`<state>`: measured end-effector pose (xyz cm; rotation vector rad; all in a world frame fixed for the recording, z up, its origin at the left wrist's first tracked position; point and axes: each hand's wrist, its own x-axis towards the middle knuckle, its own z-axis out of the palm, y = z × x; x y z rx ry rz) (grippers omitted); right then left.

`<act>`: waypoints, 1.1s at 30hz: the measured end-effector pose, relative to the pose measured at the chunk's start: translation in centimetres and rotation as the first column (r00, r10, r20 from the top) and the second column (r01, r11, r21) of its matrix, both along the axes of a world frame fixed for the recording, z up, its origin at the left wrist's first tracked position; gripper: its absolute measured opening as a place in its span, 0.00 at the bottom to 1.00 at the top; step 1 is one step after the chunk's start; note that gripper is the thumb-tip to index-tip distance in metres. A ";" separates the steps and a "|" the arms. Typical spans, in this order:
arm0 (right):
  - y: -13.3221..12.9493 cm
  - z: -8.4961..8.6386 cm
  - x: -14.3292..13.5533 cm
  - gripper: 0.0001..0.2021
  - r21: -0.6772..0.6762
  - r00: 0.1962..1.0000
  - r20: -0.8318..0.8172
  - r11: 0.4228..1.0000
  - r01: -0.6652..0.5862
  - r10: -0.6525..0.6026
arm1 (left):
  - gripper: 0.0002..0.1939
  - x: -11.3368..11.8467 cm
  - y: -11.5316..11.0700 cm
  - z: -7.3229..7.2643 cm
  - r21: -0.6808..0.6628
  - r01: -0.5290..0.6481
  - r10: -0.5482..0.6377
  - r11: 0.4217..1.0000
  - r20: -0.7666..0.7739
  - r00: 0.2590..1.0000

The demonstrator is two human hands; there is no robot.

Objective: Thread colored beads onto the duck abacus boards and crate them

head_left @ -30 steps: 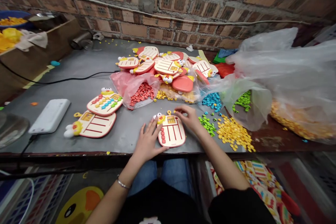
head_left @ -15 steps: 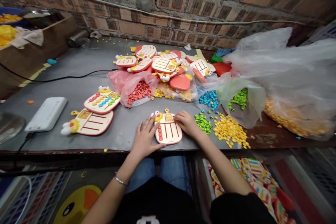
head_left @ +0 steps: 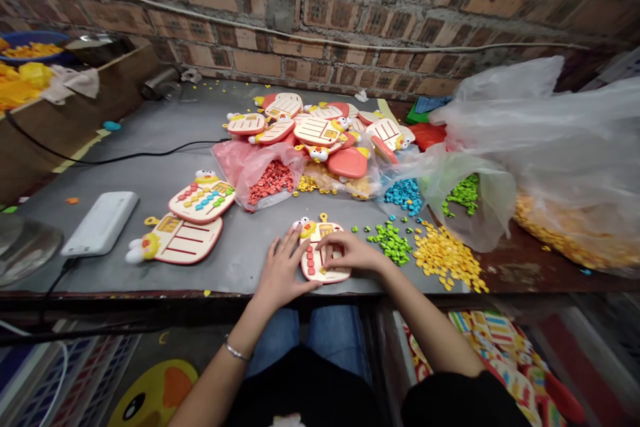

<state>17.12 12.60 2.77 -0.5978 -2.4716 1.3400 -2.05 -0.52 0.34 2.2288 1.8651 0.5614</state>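
In front of me lies a cream chick-headed toy board point(head_left: 341, 273) with a red edge, and several red beads point(head_left: 311, 260) fill its left slot. My left hand point(head_left: 283, 265) rests against the board's left side, fingers spread, thumb along the bottom edge. Over the board's right part, my right hand point(head_left: 353, 253) has its fingers pinched at a small yellow bead point(head_left: 323, 271) low in the second slot. That hand covers much of the other slots. Loose green beads point(head_left: 393, 243) and a yellow bead pile point(head_left: 447, 255) lie right of the board.
Two boards, one with coloured beads point(head_left: 203, 198), overlap at left near a white power bank point(head_left: 100, 223). Behind stands a heap of boards point(head_left: 315, 130). Open bags hold red beads point(head_left: 273, 180), blue beads point(head_left: 403, 195) and green beads point(head_left: 463, 193). A black cable point(head_left: 150, 153) crosses the table.
My right hand has moved left from the board's right edge onto its slots. A yellow bead now shows at its fingertips. Some green beads lie scattered further left; the left hand stays put.
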 end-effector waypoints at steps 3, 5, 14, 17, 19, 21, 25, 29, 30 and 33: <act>3.1 -0.3 0.2 0.09 0.133 0.955 -0.047 0.945 0.298 -0.294 | 0.43 0.1 0.0 0.1 0.023 0.001 0.000 1.000 -0.009 1.000; 6.0 -1.0 -0.3 0.08 0.317 0.872 -0.081 0.817 0.482 -0.483 | 0.42 0.1 0.0 0.2 0.043 0.004 -0.003 0.999 -0.016 1.000; 10.9 -1.9 -2.6 0.09 0.614 0.885 0.003 0.700 0.366 -0.466 | 0.39 0.2 0.0 0.1 0.078 0.026 -0.023 0.997 -0.039 0.999; 9.4 -1.5 -1.2 0.04 0.453 0.897 -0.077 0.786 0.421 -0.435 | 0.36 0.1 0.0 0.2 0.082 0.036 -0.033 0.996 -0.040 0.999; 8.1 -1.4 0.0 0.02 0.262 0.889 -0.124 0.849 0.459 -0.442 | 0.34 0.0 -0.1 0.2 0.089 0.040 -0.037 0.995 -0.041 0.998; 6.6 -1.3 1.0 0.07 0.041 0.883 -0.140 0.889 0.456 -0.447 | 0.33 0.0 -0.1 0.2 0.095 0.048 -0.044 0.994 -0.039 0.998; 4.1 -1.1 2.0 0.13 -0.297 0.881 -0.162 0.873 0.387 -0.445 | 0.33 0.0 -0.1 0.3 0.097 0.061 -0.058 0.993 -0.029 0.998; 3.1 -1.3 2.2 0.12 -0.258 0.885 -0.224 0.901 0.350 -0.408 | 0.33 0.2 0.0 0.7 0.077 0.062 -0.059 0.995 -0.040 0.997; 3.0 -1.3 2.2 0.11 -0.211 0.889 -0.232 0.913 0.350 -0.395 | 0.33 0.3 0.1 0.8 0.071 0.059 -0.056 0.996 -0.046 0.997; 2.8 -1.4 2.2 0.10 -0.090 0.882 -0.248 0.916 0.390 -0.400 | 0.35 0.7 0.5 1.3 0.066 0.045 -0.040 0.997 -0.062 0.997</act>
